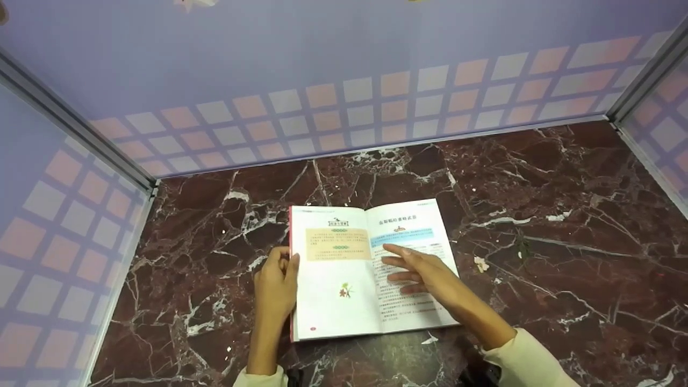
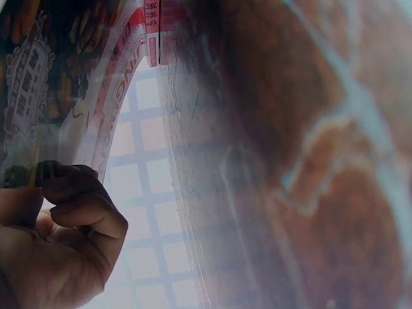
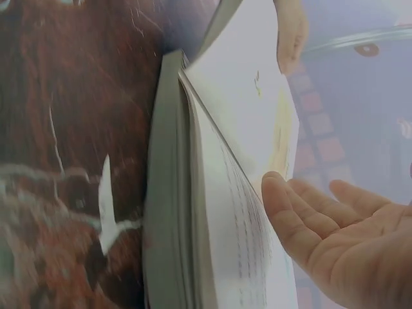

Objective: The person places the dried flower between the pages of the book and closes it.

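Observation:
An open book [image 1: 344, 312] lies spread on the dark marbled surface, its left page printed with a tan text box and a small flower picture. My left hand [image 1: 277, 287] grips the book's left edge, thumb along the page side and fingers curled behind the cover. In the left wrist view, those fingers bend against the dark, colourful outer cover [image 2: 32, 96]. Above the right page [image 1: 419, 306], my right hand [image 1: 430, 271] is held with fingers loosely extended and spread, holding nothing. In the right wrist view, its fingertips overlap the book near the centre fold.
The red-brown marbled tabletop [image 1: 537, 215] has purple panels with pink and white squares at the back [image 1: 322, 113] and both sides. A small pale scrap [image 1: 481, 263] lies right of the book, and a white scrap [image 1: 430, 339] sits just below its lower edge.

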`<state>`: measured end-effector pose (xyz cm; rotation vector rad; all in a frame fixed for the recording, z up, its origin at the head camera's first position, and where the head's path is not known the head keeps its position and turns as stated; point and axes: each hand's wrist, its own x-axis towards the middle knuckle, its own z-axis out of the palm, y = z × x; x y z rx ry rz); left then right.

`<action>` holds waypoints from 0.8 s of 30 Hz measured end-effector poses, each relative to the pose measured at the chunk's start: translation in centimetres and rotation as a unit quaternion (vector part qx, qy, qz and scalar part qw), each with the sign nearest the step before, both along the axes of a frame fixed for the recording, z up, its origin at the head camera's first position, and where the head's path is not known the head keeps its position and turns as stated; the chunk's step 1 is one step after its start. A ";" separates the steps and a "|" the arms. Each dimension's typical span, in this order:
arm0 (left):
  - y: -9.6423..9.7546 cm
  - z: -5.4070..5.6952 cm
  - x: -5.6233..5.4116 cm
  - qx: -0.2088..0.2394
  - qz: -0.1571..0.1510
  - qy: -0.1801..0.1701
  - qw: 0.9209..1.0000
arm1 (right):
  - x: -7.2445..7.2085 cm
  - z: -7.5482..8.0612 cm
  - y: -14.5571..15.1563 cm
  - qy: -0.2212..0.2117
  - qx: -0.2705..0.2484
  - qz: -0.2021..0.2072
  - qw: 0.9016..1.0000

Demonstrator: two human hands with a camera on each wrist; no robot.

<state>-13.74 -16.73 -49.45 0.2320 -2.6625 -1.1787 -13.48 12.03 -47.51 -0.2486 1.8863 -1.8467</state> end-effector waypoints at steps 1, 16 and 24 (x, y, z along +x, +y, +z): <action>0.0 0.0 0.0 0.000 -0.001 -0.002 1.000 | -0.1 0.1 0.2 0.001 0.000 -0.003 1.000; -0.2 0.1 0.1 0.010 -0.010 -0.032 0.999 | -1.0 0.9 3.1 0.004 0.017 -0.034 0.999; -0.1 0.1 0.0 0.000 -0.002 -0.024 1.000 | -1.2 0.9 4.2 -0.002 0.021 -0.053 0.998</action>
